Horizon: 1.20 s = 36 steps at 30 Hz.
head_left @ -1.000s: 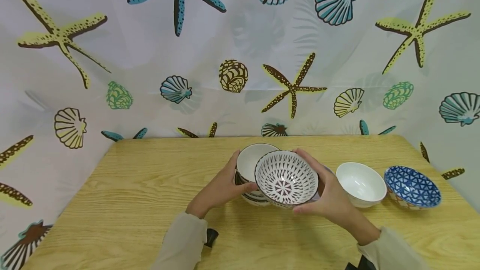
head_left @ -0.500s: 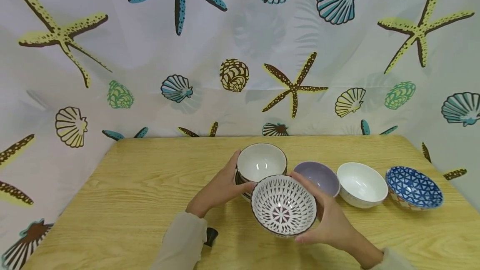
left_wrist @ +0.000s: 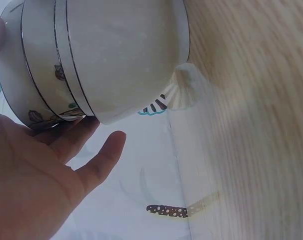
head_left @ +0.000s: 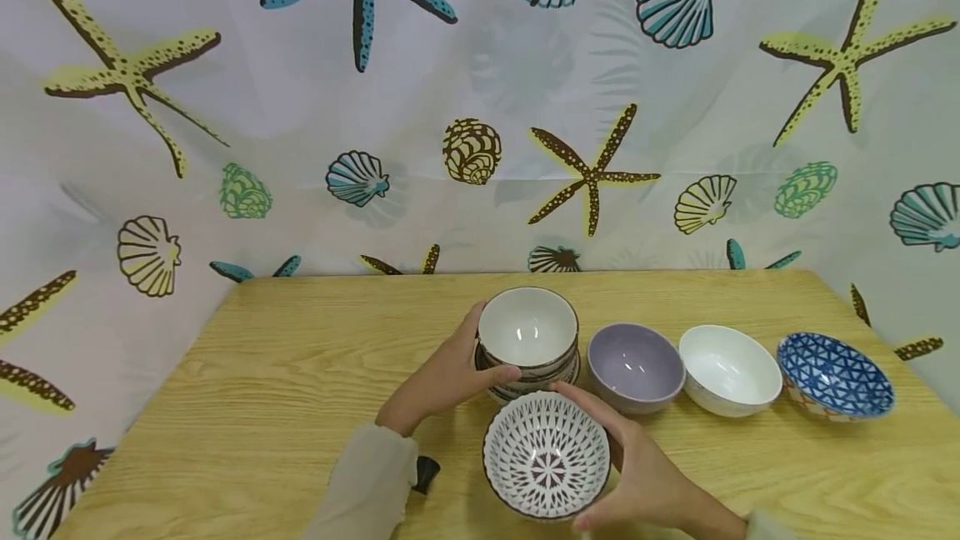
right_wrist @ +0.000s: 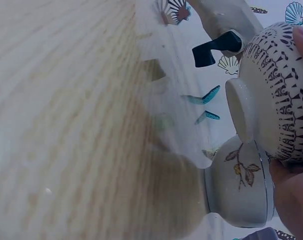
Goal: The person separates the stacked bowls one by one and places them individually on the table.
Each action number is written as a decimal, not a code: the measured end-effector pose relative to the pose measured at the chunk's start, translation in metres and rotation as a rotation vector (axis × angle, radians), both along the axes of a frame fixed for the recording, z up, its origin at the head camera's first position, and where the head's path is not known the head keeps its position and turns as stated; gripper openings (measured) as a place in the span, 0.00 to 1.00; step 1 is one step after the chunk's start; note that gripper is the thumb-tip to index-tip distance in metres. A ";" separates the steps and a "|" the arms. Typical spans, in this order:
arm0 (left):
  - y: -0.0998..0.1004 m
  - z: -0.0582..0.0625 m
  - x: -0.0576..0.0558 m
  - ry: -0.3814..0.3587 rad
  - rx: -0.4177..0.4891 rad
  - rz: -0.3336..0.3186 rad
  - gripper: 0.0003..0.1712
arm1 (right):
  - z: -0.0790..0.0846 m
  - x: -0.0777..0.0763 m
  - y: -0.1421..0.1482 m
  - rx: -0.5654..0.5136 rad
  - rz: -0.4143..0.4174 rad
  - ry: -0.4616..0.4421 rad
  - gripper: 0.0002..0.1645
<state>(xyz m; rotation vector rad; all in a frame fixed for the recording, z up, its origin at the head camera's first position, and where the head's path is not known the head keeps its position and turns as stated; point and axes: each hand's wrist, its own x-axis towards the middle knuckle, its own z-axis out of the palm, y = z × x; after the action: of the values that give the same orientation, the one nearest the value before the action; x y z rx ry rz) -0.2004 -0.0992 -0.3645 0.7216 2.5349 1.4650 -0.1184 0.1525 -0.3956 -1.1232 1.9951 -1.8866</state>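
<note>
The right hand [head_left: 636, 473] pinches a round white ceramic bowl with dark geometric patterning [head_left: 547, 457] between thumb and fingers, holding it above the pale wooden table [head_left: 300, 398], just in front of a stack of dark-rimmed white ceramic bowls [head_left: 528, 332]. The left hand [head_left: 450, 375], thumb and fingers parted, grips the stack's left side.

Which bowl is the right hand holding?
The white bowl in front, nearest the person: the only one showing dark dashes round a flower-like centre.

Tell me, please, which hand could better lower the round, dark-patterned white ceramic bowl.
Probably the right hand: it grips that bowl, while the left hand holds stacked round white ceramic bowls.
</note>
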 end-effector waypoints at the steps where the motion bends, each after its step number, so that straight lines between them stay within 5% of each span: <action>1: 0.000 0.000 0.000 0.000 -0.002 0.000 0.58 | -0.002 0.000 -0.001 -0.002 0.004 -0.006 0.66; 12: 0.001 0.000 -0.001 -0.004 -0.006 -0.011 0.58 | -0.010 0.010 -0.005 0.110 0.010 -0.154 0.65; 25: 0.001 -0.001 0.000 -0.008 -0.019 0.001 0.58 | -0.017 0.008 -0.007 0.175 0.054 -0.171 0.65; 36: 0.000 0.000 0.001 0.003 -0.015 0.006 0.58 | -0.022 0.005 -0.005 0.192 0.039 -0.062 0.65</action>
<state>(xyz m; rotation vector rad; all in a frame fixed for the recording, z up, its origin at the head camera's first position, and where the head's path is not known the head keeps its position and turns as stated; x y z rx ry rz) -0.1998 -0.0994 -0.3645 0.7146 2.5498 1.4463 -0.1135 0.1475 -0.4177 -1.0319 2.0525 -1.6493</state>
